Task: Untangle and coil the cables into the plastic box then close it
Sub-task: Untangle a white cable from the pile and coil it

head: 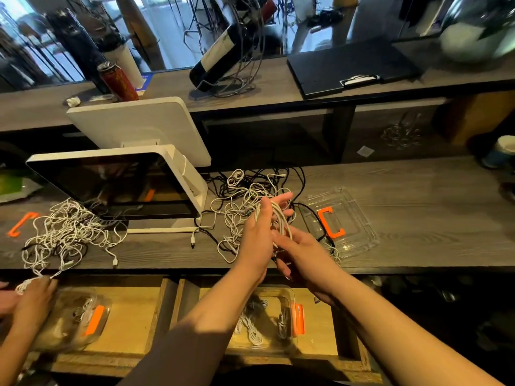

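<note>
Cables (250,201), white and black, lie tangled on the dark wooden bench (418,190) beside a white screen (117,185). The left hand (259,232) has its fingers wrapped around a white cable coil (281,218), while the right hand (303,254) pinches the same coil lower down. A clear plastic lid (354,218) with an orange clip lies just right; the plastic box (289,296), part filled, sits in a drawer below.

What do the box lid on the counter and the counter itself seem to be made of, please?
Box lid: clear, glossy plastic, as the counter shows through it; its orange clip looks like opaque plastic. Counter: grey, matt, with wood grain lines, either wood or a printed laminate.
</note>
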Demonstrator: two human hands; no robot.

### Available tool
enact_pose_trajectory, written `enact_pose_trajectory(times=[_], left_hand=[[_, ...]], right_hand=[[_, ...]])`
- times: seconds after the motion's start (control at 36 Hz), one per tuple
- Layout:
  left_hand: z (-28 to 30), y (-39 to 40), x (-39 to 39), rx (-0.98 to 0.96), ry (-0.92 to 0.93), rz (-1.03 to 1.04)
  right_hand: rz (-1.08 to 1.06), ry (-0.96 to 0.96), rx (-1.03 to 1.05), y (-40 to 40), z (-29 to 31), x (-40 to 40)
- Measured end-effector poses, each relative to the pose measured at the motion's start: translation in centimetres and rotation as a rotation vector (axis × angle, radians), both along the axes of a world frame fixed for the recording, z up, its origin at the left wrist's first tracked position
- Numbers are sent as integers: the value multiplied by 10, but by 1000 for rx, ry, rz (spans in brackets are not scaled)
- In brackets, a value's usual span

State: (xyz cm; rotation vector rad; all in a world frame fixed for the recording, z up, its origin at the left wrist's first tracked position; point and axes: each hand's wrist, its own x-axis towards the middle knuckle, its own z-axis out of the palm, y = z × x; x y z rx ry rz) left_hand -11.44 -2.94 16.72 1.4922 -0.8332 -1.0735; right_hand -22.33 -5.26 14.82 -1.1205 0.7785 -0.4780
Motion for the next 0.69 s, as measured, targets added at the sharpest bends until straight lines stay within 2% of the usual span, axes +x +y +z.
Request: enact_pose_trajectory(times=[0.14,0.28,0.33,0.39,0.53,0.61,0.69], left_hand=[[-5,2,3,-11,49,21],[-4,2,-1,14,72,-19],[-5,3,-3,12,35,-14],[-7,3,-4,-1,39,16],[-6,3,-4,11,122,91],[-5,5,-3,4,152,117],[-5,6,-3,7,154,136]], right_hand=[[-5,-83,63,0,-1,-6],[19,-339,459,2,-6,-7],[-1,-376,507,0,-7,-7],[30,-328,436,-2,-6,-9],[62,-62,84,-1,1,-11],[66,-16,-49,0,3,-11],[81,-8,-78,-1,4,-10]])
